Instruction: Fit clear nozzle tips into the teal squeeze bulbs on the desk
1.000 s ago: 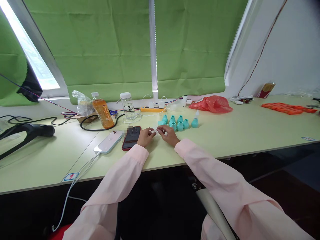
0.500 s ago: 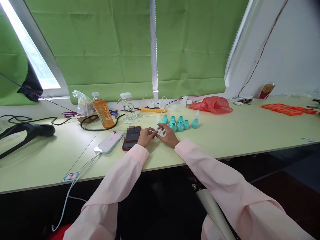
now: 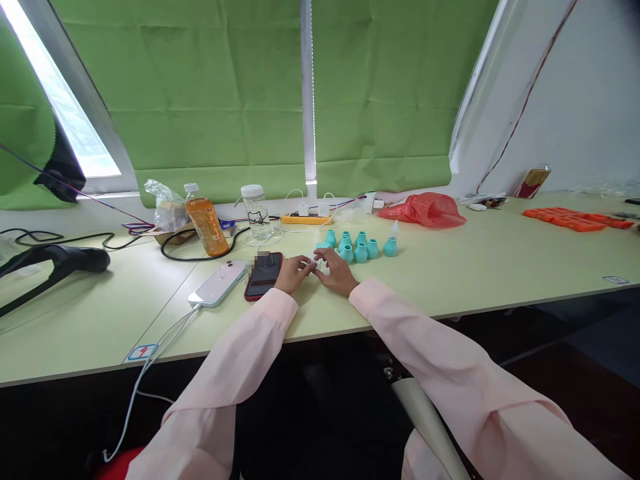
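Observation:
My left hand (image 3: 293, 273) and my right hand (image 3: 336, 271) meet over the table, fingertips pinched around a small whitish, see-through piece (image 3: 313, 261). The fingers hide most of it, so its exact kind does not show. Right behind my right hand stand several turquoise rubber bulbs (image 3: 361, 253) with open necks, grouped closely; one is partly covered by the fingers. Slightly apart on the right, another turquoise bulb (image 3: 390, 247) carries a clear pointed tip (image 3: 395, 229). Beside my left hand lies a dark phone (image 3: 263, 277) in a red case.
A white phone (image 3: 217, 283) with a charging cable lies farther left. Behind are an orange drink bottle (image 3: 207, 223), a clear water bottle (image 3: 258, 217), an orange power strip (image 3: 306, 219) and a red plastic bag (image 3: 424, 210). Orange moulded pieces (image 3: 565, 218) sit far right, a black curved frame (image 3: 55, 260) far left.
Both hands stay in the same place; only the fingertips have shifted slightly around the small piece. The bulbs and other objects have not moved.

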{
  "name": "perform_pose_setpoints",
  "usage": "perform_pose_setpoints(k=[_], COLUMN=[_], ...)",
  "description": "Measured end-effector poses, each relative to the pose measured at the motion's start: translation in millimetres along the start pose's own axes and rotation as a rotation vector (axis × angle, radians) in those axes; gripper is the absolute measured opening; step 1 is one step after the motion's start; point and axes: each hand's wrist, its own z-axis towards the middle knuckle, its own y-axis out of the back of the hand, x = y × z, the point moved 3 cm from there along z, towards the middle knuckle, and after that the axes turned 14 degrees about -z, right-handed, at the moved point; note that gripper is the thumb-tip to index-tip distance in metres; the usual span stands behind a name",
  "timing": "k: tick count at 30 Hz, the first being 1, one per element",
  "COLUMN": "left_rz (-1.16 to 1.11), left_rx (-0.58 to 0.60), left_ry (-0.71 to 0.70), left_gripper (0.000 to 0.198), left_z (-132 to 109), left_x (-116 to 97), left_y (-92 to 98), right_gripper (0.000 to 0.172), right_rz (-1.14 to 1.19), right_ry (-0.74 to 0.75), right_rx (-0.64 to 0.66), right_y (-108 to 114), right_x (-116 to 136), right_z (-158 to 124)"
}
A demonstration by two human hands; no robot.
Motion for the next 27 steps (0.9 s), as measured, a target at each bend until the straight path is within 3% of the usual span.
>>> perform_pose_setpoints(k=[7, 13, 27], left_rz=[0.042, 0.069, 0.081], left_rx=[-0.040, -0.090, -0.108], left_ry=[-0.015, -0.022, -0.063], left_gripper=[0.026, 0.020, 0.021], left_z=[1.1, -0.4, -0.8], left_x=[-0.6, -3.2, -0.9], left_y=[-0.1, -1.1, -1.1], right_gripper=[0.045, 0.017, 0.020], right_rz=[-0.062, -0.148, -0.311], right_ry=[-0.032, 0.004, 0.057], right_rx=[-0.060, -0.060, -0.004], right_y=[0.7, -1.9, 1.2], right_x=[1.0, -1.7, 4.7], right_z=[1.0, 3.7, 2.8])
